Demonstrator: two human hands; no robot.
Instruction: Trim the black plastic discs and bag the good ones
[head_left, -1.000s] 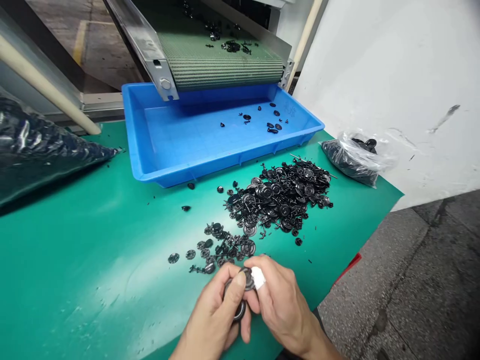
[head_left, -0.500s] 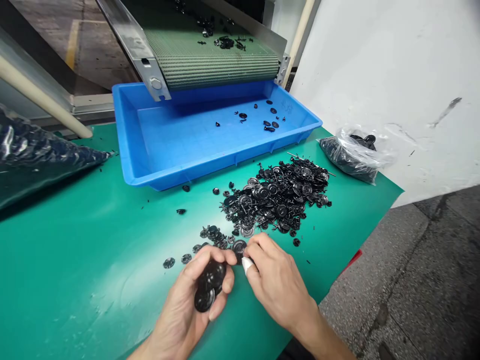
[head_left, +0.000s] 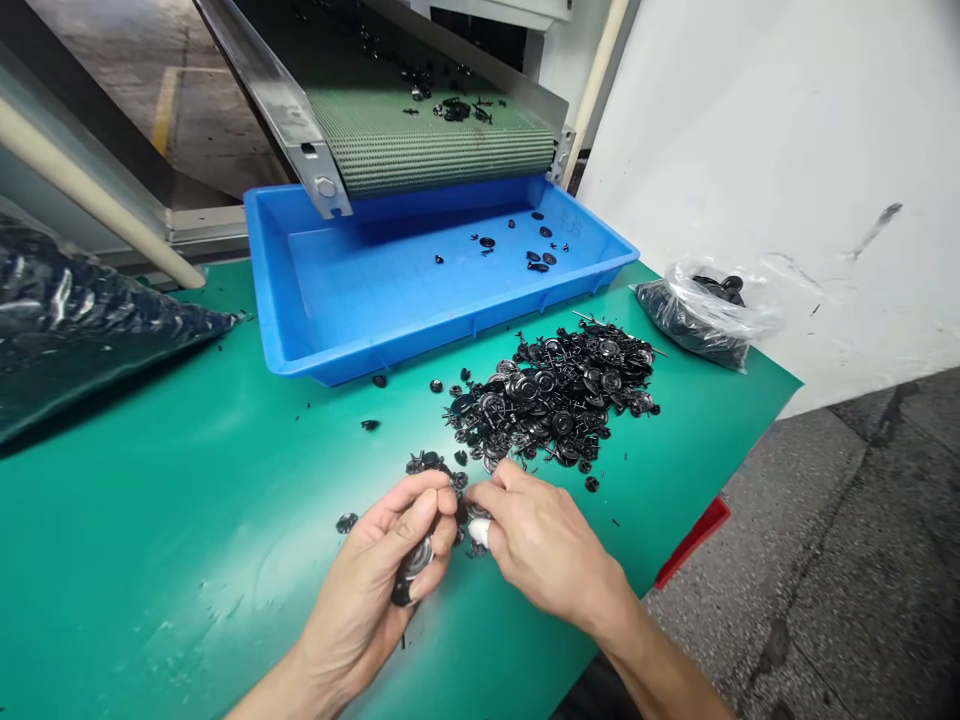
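Head view, looking down over a green worktop [head_left: 172, 520]. Left hand [head_left: 360, 580] cradling a short stack of glossy black plastic discs [head_left: 412, 572], with the fingers [head_left: 420, 505] curled closed around it and gripping it against the palm. Right hand [head_left: 547, 550] reaching in from the stack's 3 o'clock, its fingers [head_left: 517, 490] pinching closed on a small black piece [head_left: 469, 512], mostly hidden, with white tape [head_left: 478, 533] showing on one fingertip. Both hands nearly touching, resting just over a loose scatter of black parts [head_left: 431, 462] on the worktop.

A larger heap of black discs and thin runners [head_left: 555, 400] lying at 1 o'clock from the hands. Further out at 12 o'clock, a blue plastic tray [head_left: 322, 370] holding a few black pieces, with a green conveyor belt [head_left: 427, 145] carrying more black pieces and overhanging the tray's far edge. A dark bulging bag [head_left: 75, 300] lying at 10 o'clock, a clear plastic bag of black parts [head_left: 705, 320] resting at 2 o'clock against a white wall [head_left: 750, 130], and a concrete floor [head_left: 825, 560] showing at 4 o'clock.
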